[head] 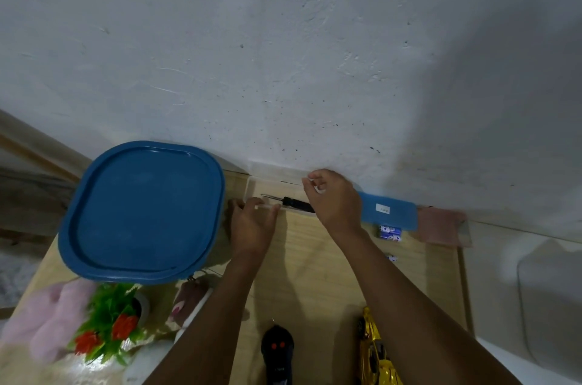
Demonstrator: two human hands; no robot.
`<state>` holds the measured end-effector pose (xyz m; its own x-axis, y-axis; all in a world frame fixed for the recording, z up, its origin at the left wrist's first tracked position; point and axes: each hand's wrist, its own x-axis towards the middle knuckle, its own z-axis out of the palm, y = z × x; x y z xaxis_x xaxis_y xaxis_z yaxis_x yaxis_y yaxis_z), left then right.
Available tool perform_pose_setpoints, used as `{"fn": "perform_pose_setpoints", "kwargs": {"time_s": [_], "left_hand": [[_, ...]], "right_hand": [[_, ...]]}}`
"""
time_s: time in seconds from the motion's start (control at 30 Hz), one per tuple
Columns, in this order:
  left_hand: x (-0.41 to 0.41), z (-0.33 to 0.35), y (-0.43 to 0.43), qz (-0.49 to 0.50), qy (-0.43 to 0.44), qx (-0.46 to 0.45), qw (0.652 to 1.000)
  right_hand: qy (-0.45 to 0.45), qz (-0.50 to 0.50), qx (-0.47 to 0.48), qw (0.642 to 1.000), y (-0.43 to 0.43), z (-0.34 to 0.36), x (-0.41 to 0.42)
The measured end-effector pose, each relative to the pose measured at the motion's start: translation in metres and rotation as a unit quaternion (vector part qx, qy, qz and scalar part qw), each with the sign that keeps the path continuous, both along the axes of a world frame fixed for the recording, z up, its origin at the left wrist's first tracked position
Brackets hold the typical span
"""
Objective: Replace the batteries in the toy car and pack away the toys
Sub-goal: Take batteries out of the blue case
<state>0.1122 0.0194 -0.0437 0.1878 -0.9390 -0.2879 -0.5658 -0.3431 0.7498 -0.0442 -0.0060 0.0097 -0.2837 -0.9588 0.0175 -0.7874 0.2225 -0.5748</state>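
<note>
Nearest, a black remote control (277,350) and the gold toy car (376,350) lie at the near edge of the wooden table (315,274), with bare board beyond. The left hand (252,221) grips the rim of a clear plastic box (271,187) by the wall. The right hand (333,198) curls above a black screwdriver (296,203); whether it pinches anything is unclear. Blue batteries (390,232) lie to the right, and a large blue-lidded container (141,211) crowds the left.

The screwdriver (296,203) is lying in the box (271,187) between the left grip (252,221) and right grip (335,198). The container (141,211) is sitting left of the left grip and the batteries (390,232) right of the right grip. The remote (277,347) and toy car (373,343) are lying nearer the person.
</note>
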Motion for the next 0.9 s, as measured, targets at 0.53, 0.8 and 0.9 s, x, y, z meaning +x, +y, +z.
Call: {"fn": "perform_pose_setpoints", "kwargs": {"time_s": [0.53,0.8,0.9], "left_hand": [[0.008,0.008,0.006,-0.018,0.01,0.017,1.0],[0.008,0.008,0.007,-0.02,-0.006,0.016,1.0],[0.008,0.008,0.006,-0.013,0.001,0.023,1.0]], "right_hand": [[0.042,0.061,0.037,0.997,0.014,-0.007,0.002],[0.096,0.181,0.191,0.96,-0.001,-0.015,0.004],[0.127,0.23,0.204,0.943,-0.009,-0.013,0.007]]}}
